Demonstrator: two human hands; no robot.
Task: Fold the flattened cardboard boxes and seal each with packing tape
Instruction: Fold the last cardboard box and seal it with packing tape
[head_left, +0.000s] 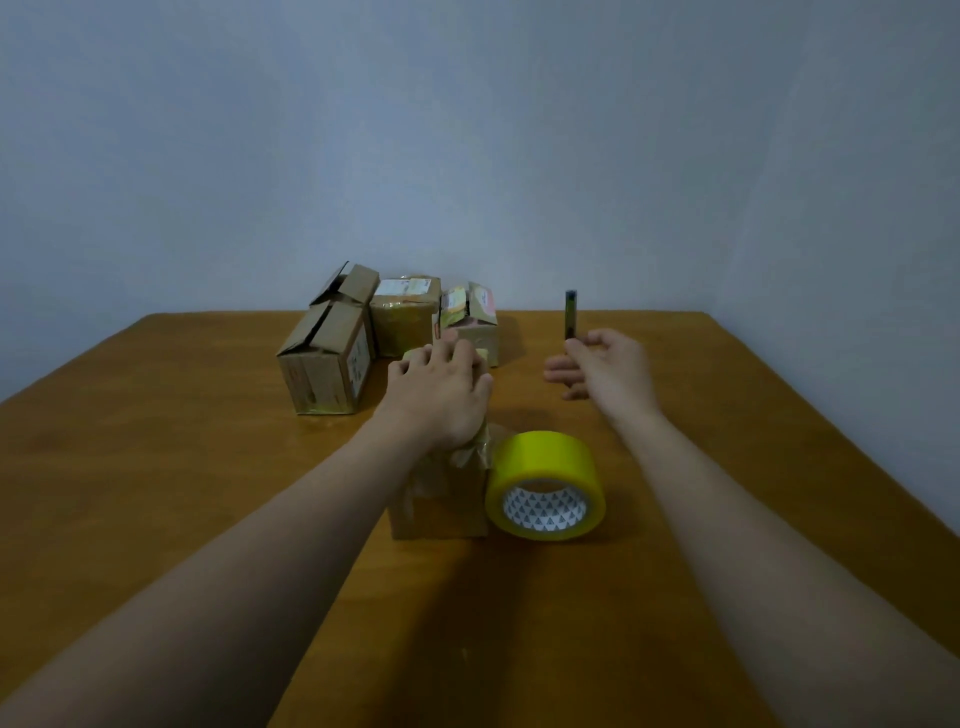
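A small brown cardboard box (441, 499) stands at the middle of the wooden table (156, 467), with wrinkled tape on its top. My left hand (441, 395) lies palm down on the box's top, fingers spread over its far edge. A roll of yellow packing tape (545, 486) stands on edge against the box's right side. My right hand (602, 371) is raised to the right of the box and pinches a slim dark cutter (570, 314) upright between thumb and fingers.
Several folded cardboard boxes stand at the table's back: a tall one (324, 364) at left with another (345, 286) on top, a taped one (405, 314) in the middle, a labelled one (470, 317) at right. Grey walls close in behind and to the right.
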